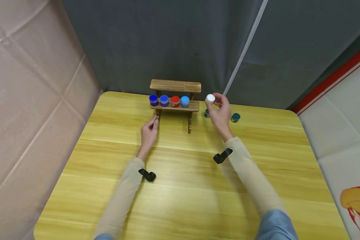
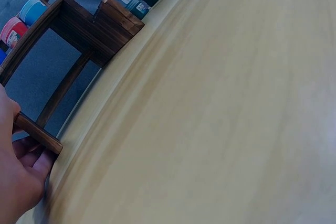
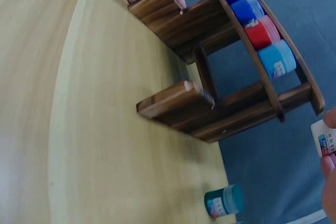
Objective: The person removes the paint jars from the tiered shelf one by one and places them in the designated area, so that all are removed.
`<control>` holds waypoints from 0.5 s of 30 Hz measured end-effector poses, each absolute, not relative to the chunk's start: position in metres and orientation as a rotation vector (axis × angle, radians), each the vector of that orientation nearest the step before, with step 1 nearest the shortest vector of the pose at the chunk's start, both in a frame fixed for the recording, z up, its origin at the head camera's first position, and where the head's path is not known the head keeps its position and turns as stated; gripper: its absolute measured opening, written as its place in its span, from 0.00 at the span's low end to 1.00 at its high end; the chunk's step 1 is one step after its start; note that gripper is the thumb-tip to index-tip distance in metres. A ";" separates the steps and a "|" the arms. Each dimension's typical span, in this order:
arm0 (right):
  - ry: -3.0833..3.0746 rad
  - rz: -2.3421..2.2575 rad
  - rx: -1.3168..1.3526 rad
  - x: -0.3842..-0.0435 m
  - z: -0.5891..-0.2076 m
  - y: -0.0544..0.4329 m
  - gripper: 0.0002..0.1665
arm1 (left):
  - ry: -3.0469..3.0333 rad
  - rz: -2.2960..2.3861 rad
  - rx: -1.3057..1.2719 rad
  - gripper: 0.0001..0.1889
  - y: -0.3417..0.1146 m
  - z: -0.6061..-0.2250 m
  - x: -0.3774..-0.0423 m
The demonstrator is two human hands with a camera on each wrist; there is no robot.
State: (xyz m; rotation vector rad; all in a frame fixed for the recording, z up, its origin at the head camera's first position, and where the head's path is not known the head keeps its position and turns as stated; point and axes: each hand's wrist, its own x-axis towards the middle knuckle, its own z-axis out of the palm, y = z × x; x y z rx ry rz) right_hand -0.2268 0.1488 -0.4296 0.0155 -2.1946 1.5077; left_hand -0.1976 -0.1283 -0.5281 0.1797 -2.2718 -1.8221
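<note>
A small two-tier wooden rack (image 1: 175, 85) stands near the table's back edge. On its lower shelf sit a dark blue paint jar (image 1: 153, 100), a blue paint jar (image 1: 164, 100), a red paint jar (image 1: 175, 101) and a light blue paint jar (image 1: 184, 101), side by side. My left hand (image 1: 149, 135) grips the rack's left leg, thumb on one side and fingers on the other. To the right of the rack, my right hand (image 1: 221, 113) pinches a white paint jar (image 3: 324, 138) between thumb and fingers, raised above the table.
Dark green jars stand on the table right of the rack; one green jar (image 1: 235, 117) is beside my right hand, another green jar (image 1: 207, 113) partly behind it. A grey curtain (image 1: 168, 43) hangs behind the wooden table (image 1: 180, 186). Pale walls flank both sides.
</note>
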 end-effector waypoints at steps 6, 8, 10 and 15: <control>-2.169 1.527 -0.034 -0.226 -0.441 0.160 0.23 | -2.269 -1.823 0.176 0.20 -0.129 -0.529 -0.198; -2.172 1.527 -0.048 -0.225 -0.445 0.163 0.23 | -2.267 -1.824 0.174 0.20 -0.129 -0.529 -0.198; -2.183 1.527 -0.065 -0.224 -0.448 0.165 0.23 | -2.267 -1.822 0.172 0.20 -0.129 -0.529 -0.198; -2.225 1.516 -0.113 -0.222 -0.455 0.169 0.24 | -2.270 -1.808 0.173 0.20 -0.129 -0.528 -0.198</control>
